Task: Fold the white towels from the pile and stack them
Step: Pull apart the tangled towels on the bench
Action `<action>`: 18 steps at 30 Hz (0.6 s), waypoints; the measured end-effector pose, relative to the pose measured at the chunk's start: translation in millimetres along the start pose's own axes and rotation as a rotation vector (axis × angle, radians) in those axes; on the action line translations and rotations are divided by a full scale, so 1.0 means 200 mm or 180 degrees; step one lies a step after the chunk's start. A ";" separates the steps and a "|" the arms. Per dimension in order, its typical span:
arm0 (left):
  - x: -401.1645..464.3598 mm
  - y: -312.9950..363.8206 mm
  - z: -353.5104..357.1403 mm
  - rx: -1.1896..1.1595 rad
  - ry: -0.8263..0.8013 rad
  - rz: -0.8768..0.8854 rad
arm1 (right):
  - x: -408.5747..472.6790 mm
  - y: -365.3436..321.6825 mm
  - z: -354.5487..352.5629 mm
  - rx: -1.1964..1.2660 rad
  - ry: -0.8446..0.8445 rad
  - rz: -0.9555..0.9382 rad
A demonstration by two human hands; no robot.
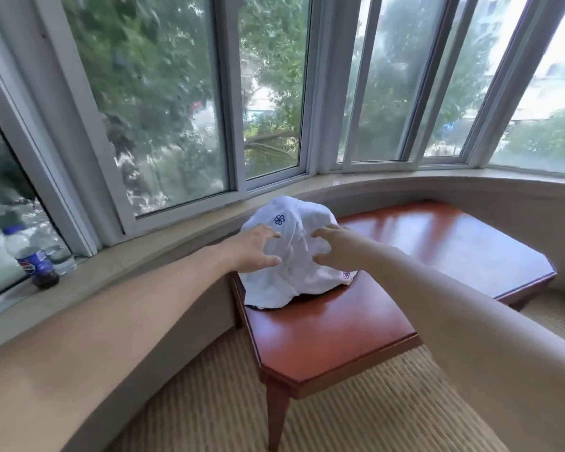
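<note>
A crumpled pile of white towels (pixel 291 252) with small blue flower logos sits on the near-left part of a red-brown wooden table (pixel 327 334). My left hand (pixel 256 247) reaches onto the pile's left side, fingers spread and slightly curved against the cloth. My right hand (pixel 335 247) lies on the pile's right side in the same way, fingers spread with their tips on the fabric. Neither hand plainly has cloth pinched. Both arms stretch forward from the bottom corners.
A curved window sill (pixel 163 252) runs behind the table under large windows. A plastic soda bottle (pixel 35 259) stands on the sill at far left. The table's right half (pixel 454 252) is bare glossy wood. Beige ribbed carpet (pixel 356 415) covers the floor.
</note>
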State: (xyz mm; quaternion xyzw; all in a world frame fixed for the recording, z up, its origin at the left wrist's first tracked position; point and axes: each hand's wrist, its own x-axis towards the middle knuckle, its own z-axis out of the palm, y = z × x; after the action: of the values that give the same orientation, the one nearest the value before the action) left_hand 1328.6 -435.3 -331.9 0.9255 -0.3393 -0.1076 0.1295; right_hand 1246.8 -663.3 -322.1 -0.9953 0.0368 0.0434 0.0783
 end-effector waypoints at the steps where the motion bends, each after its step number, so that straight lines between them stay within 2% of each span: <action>1: 0.09 0.03 0.00 -0.0011 0.0000 -0.0047 | 0.06 0.07 -0.02 -0.0008 -0.0057 -0.0030; 7: 0.56 0.16 0.04 0.0004 0.0043 -0.0333 | 0.44 0.43 -0.07 -0.0157 -0.0236 -0.0231; 18: 1.20 0.15 0.14 0.0055 0.0067 -0.0606 | 0.94 0.81 0.02 -0.0084 -0.0512 -0.0434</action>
State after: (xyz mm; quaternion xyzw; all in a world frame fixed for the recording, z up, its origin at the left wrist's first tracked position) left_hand 1481.1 -619.7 -375.6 0.9557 -0.2494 -0.1067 0.1144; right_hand 1420.2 -835.0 -368.3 -0.9898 -0.0379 0.1181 0.0707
